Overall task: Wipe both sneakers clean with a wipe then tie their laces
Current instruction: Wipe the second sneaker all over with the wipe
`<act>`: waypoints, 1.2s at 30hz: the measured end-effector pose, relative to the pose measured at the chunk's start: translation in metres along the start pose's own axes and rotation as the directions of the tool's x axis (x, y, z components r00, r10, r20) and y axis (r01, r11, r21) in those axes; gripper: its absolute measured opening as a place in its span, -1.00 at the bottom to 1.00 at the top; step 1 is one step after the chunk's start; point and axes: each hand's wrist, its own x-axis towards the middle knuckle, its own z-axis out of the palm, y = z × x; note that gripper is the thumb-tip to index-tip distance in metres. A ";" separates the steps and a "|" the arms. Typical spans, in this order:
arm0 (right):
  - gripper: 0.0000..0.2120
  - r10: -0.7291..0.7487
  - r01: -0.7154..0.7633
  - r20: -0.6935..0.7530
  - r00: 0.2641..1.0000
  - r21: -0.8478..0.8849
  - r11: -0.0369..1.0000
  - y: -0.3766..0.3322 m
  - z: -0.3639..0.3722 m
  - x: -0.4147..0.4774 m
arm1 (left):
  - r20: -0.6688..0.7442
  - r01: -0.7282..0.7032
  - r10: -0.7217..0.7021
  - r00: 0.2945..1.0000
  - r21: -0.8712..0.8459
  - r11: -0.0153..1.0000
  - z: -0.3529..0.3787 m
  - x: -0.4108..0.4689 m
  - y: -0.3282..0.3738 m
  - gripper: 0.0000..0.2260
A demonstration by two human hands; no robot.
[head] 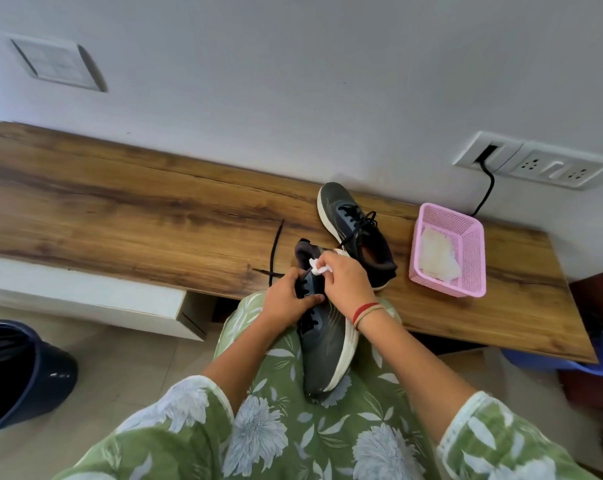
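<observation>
On the person's lap, the left hand (286,296) grips the near sneaker (327,348) at its laces, while the right hand (345,278) pinches a white wipe (319,268) against its collar. The second sneaker (355,230) sits on the counter (120,209), beside a pink basket (466,244).

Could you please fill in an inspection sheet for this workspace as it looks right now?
Surface: wooden bench against the wall, mostly bare.
Job's things: one sneaker on the person's lap; second sneaker on the bench, laces loose; wipe bunched at the lap sneaker's collar.
Clutter: pink basket on the bench holding white wipes.
Grippers: left hand grips the lap sneaker; right hand pinches the wipe.
Cables: black cable runs from the wall socket down behind the basket.
Surroundings: dark bin on the floor, wall switch plate.
</observation>
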 end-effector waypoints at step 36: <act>-0.75 -0.001 0.002 0.015 1.000 -0.065 0.998 -0.002 0.001 -0.013 | -0.059 -0.104 0.114 0.992 0.156 0.982 0.005 -0.001 -0.005 -0.60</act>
